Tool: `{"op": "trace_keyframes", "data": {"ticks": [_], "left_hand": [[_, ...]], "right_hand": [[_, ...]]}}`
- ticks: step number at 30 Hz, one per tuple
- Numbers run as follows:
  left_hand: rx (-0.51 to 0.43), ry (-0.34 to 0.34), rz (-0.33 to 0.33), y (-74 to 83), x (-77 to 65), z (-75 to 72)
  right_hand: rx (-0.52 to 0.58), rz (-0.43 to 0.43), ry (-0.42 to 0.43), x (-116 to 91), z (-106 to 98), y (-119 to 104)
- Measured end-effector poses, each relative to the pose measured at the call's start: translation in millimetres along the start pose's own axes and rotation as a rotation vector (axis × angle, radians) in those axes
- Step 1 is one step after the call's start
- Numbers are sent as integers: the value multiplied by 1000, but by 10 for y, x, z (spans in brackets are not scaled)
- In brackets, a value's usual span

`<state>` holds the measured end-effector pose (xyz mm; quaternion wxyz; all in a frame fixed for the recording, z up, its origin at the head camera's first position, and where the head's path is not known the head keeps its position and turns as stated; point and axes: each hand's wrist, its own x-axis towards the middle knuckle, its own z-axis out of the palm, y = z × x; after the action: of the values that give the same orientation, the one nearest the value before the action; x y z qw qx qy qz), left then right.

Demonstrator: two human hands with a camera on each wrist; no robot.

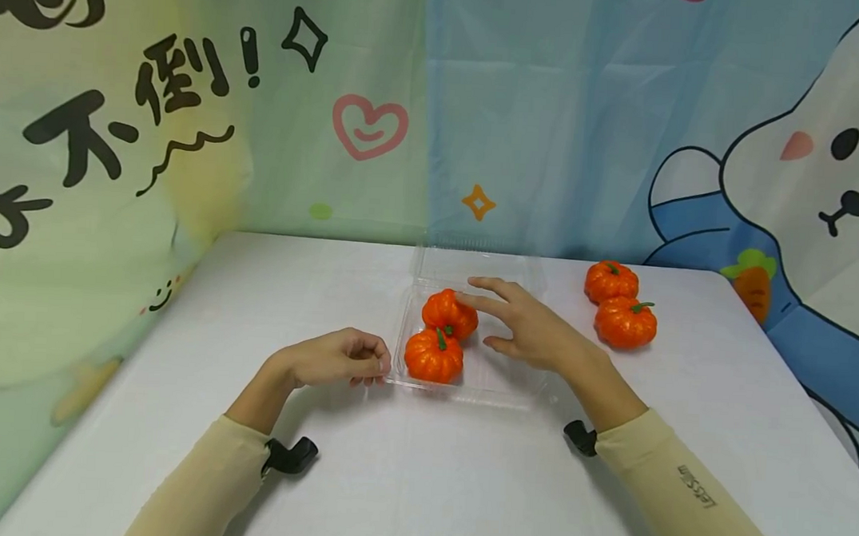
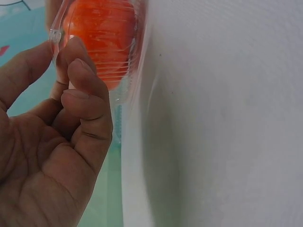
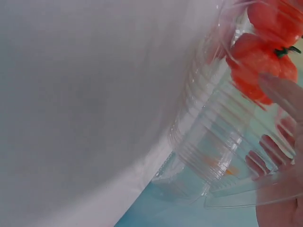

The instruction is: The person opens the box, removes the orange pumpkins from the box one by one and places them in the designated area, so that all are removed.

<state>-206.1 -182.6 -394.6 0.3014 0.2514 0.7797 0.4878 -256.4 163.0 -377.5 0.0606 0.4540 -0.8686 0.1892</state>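
A clear plastic clamshell box (image 1: 497, 379) lies with its lid folded back on the white table. Two small orange toy pumpkins sit in its left half: a front pumpkin (image 1: 433, 358) and a rear pumpkin (image 1: 451, 310) touching it. At the box's front left corner, my left hand (image 1: 342, 356) pinches the rim between thumb and curled fingers; the left wrist view shows this hand (image 2: 61, 118) beside the ribbed wall. My right hand (image 1: 531, 324) is over the box's right half, fingers spread, index fingertip at the rear pumpkin. Whether that fingertip touches is unclear.
Two more orange pumpkins, one behind (image 1: 611, 281) and one in front (image 1: 625, 323), rest on the table to the right of the box. A printed cloth backdrop (image 1: 509, 103) hangs behind the white table (image 1: 421, 467).
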Motion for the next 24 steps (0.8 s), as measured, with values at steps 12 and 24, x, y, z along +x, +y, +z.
{"op": "trace_keyframes", "data": {"ticks": [12, 24], "left_hand": [[-8, 2, -12, -49, -14, 4], [0, 9, -3, -21, -9, -8]], "right_hand": [[-40, -14, -63, 100, 25, -55], [25, 56, -41, 105, 4, -74]]}}
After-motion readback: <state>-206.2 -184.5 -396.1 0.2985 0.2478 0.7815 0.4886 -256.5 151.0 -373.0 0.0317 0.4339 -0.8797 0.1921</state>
